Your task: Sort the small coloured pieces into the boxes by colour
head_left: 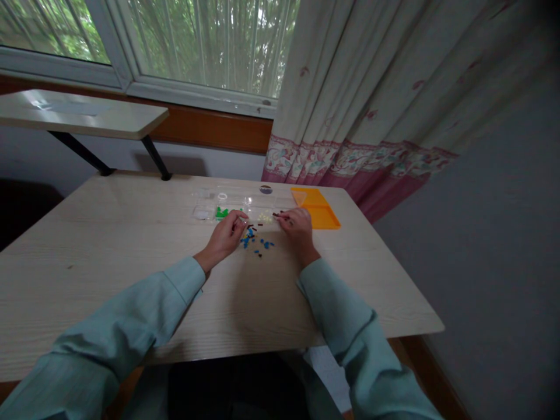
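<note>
My left hand [228, 233] has its fingers curled together at the front of a clear plastic compartment box [205, 213]; whatever they hold is too small to make out. Green toy pieces [221, 213] lie in the box just behind this hand. My right hand [298, 226] pinches a small dark brown piece [275, 214] at the box's right end. Pale yellow pieces [265, 217] sit in the box between the hands. Loose blue pieces [249, 234], with several dark brown ones [260, 224] among and behind them, are scattered on the table in front of the box.
An orange tray [326, 217] lies right of the box, partly behind my right hand. The wooden table [131, 233] ends near my body. A raised shelf [83, 116] on black legs stands at the back left. A curtain [345, 134] hangs behind the table's right side.
</note>
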